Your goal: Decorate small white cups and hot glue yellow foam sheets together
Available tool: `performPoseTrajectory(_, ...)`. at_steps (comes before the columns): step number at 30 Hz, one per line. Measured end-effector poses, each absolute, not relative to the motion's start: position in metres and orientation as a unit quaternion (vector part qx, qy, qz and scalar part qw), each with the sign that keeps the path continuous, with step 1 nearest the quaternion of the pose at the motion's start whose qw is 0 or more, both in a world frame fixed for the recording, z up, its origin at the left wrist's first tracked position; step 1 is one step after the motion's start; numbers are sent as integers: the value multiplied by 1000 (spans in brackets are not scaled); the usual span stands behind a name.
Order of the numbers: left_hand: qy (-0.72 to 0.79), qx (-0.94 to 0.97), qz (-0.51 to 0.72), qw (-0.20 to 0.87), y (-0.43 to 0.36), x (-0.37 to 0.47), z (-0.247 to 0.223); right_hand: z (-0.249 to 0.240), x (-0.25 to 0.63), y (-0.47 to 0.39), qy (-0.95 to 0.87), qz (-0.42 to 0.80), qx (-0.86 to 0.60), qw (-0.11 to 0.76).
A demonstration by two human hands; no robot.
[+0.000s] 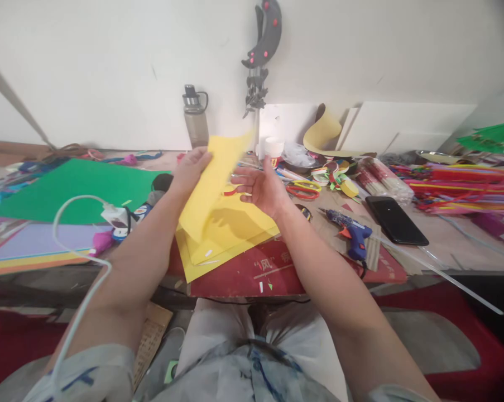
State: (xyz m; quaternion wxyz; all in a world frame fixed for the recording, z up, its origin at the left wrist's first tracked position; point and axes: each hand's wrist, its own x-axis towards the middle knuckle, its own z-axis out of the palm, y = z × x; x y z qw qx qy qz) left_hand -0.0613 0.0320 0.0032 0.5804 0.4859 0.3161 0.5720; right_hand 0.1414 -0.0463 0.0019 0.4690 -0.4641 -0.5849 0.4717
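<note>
1. We've got the yellow sheet [212, 192] tilted up over the left part of the yellow stack [247, 231]; its top edge is blurred, and we can't tell if the lower corner touches.
2. Our left hand [193, 170] pinches the sheet's left edge; our right hand [262, 190] is above the stack's right part, fingers spread, gripping nothing; fingertip contact unclear; hands apart.
3. Risk: sheet could flop or crease, since only one edge is pinched; a white scrap [209, 253] on the stack's near part could get trapped under anything laid flat.
4. Right of the stack: glue gun [354, 234], nozzle toward our forearm; if hot (can't tell), an elbow drop could burn us.
5. Left of the stack: white cable [108, 267] beside our left forearm; a wide swing could snag it.
</note>
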Motion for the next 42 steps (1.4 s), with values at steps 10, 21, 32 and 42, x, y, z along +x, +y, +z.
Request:
performPoseTrajectory(10, 355, 710, 402, 456, 30, -58, -13, 7, 182, -45, -521, 520, -521, 432)
performPoseTrajectory(21, 363, 855, 321, 186, 28, -53, -9, 15, 185, -48, -668, 193, -702, 152)
performPoseTrajectory(32, 277, 953, -63, 101, -12, -31, -7, 12, 181, -53, -708, 74, -701, -48)
performPoseTrajectory(42, 272, 943, -129, 139, -19, -43, 8, 12, 169, -58, -691, 25, -719, 64)
